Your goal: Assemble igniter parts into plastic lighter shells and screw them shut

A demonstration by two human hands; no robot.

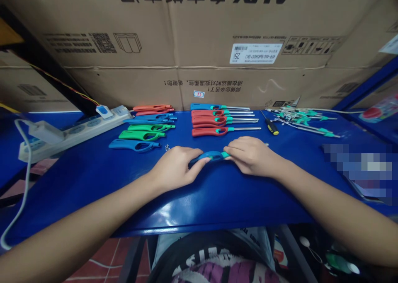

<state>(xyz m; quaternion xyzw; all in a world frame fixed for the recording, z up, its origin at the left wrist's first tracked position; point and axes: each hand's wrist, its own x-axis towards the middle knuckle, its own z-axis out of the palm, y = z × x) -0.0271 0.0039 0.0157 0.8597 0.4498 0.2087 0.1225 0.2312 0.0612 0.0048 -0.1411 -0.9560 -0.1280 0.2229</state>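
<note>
A blue long-nosed lighter (213, 155) with a teal collar is held level between my two hands over the blue table. My left hand (178, 167) closes round its handle end, thumb along the near side. My right hand (250, 155) grips the other end by the teal collar and covers most of the metal tube. Beyond them lie several finished-looking lighters (207, 131), red and blue, with metal tubes pointing right. Left of these is a column of lighter handles without tubes (133, 145), in orange, blue and green.
A black-and-yellow screwdriver (272, 126) lies behind my right hand, beside a pile of metal tubes with teal parts and wires (306, 119). A white power strip (79, 131) with plugs runs along the left. Cardboard (149, 80) stands behind the table (149, 208).
</note>
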